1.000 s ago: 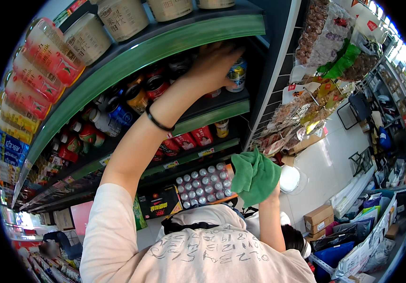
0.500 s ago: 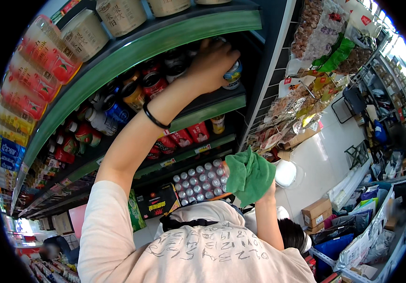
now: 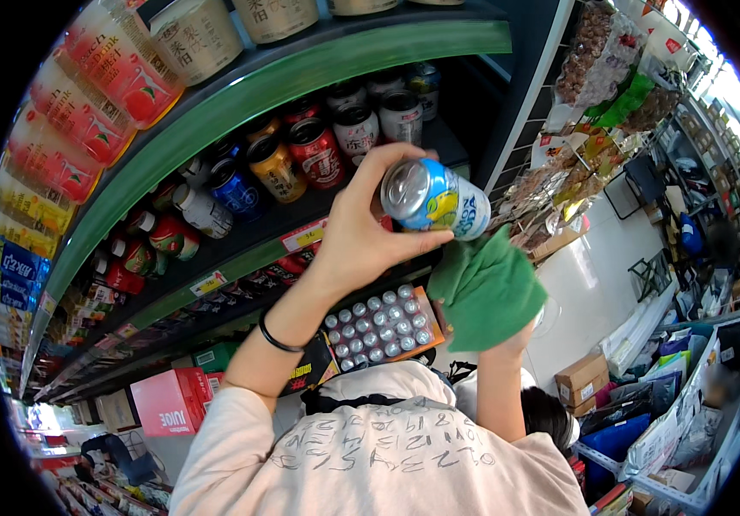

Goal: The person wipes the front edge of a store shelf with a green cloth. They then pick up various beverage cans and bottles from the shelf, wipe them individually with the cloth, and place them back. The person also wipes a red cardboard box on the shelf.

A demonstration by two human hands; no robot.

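Note:
My left hand [image 3: 368, 225] is closed around a blue, white and yellow soda can [image 3: 443, 202], tilted in front of the shelf with its silver end toward me. A green cloth [image 3: 488, 297] drapes over my right hand [image 3: 518, 337], which grips it just below and beside the can; the cloth hides most of the fingers. Behind the can, several drink cans stand in rows on the shelf, among them a red can [image 3: 317, 155], a gold can [image 3: 275, 170] and a white and grey can [image 3: 402, 118].
A green shelf edge [image 3: 370, 43] curves above my hands, with pale cups [image 3: 277, 19] on it. Below lies a case of silver-topped cans [image 3: 378, 327]. Bagged snacks [image 3: 598, 56] hang at right, above a pale floor. Cardboard boxes [image 3: 581, 378] stand beside white bins of packages [image 3: 645, 456].
My left hand has come out of the back right of the shelf, bringing the soda can toward me. My right hand and the cloth have shifted slightly right and up, close to the can.

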